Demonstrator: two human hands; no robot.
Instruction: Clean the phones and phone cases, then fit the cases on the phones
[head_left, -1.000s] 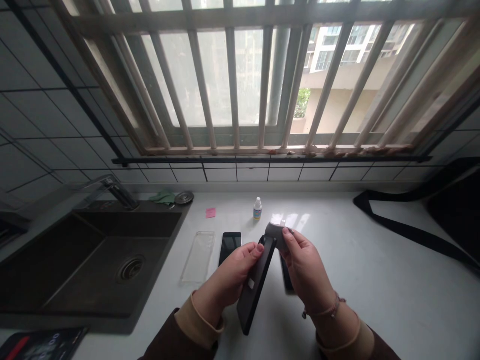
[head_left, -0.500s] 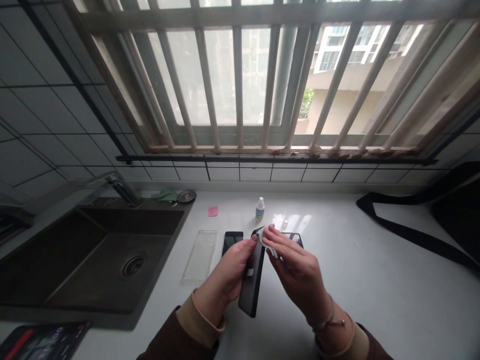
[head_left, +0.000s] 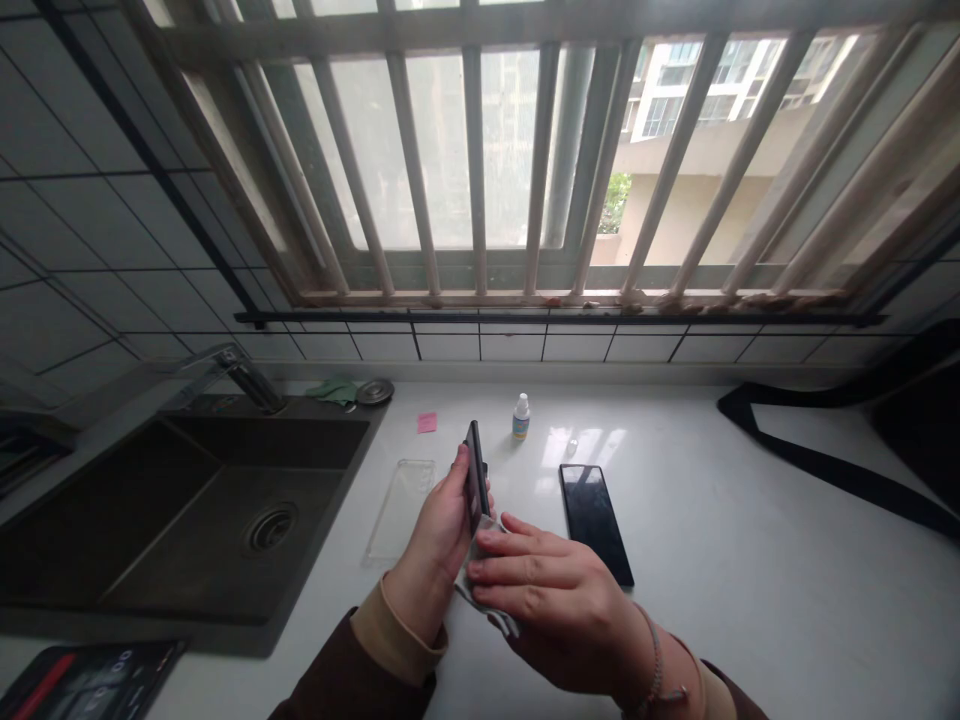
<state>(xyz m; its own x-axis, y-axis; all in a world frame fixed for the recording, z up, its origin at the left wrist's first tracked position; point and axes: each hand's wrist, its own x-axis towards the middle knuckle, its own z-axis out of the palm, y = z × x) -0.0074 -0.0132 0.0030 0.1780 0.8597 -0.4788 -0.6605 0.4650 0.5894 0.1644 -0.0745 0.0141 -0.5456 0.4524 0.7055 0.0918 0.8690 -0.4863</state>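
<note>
My left hand [head_left: 442, 515] is closed around a dark phone [head_left: 475, 470], which is raised above the counter and tilted nearly edge-on to me. In my right hand [head_left: 551, 590] is a thin grey-white cloth [head_left: 480, 580], pressed by the fingers against the phone's lower end. That end of the phone is hidden by the cloth and fingers. A second black phone [head_left: 596, 520] lies flat on the counter to the right. On the left lies a clear phone case [head_left: 399, 510], partly behind my left wrist.
A small white bottle [head_left: 520, 418] stands at the back, with a small clear cap-like piece [head_left: 572, 446] nearby. A pink sticky note [head_left: 427, 423] lies left of it. The sink [head_left: 225, 530] is at left, a black strap [head_left: 825, 480] at right, a dark printed item [head_left: 82, 680] at lower left.
The phone in my left hand has tipped more edge-on and moved up and left. My right hand with the cloth has slid from its top end to its lower end, uncovering the phone on the right.
</note>
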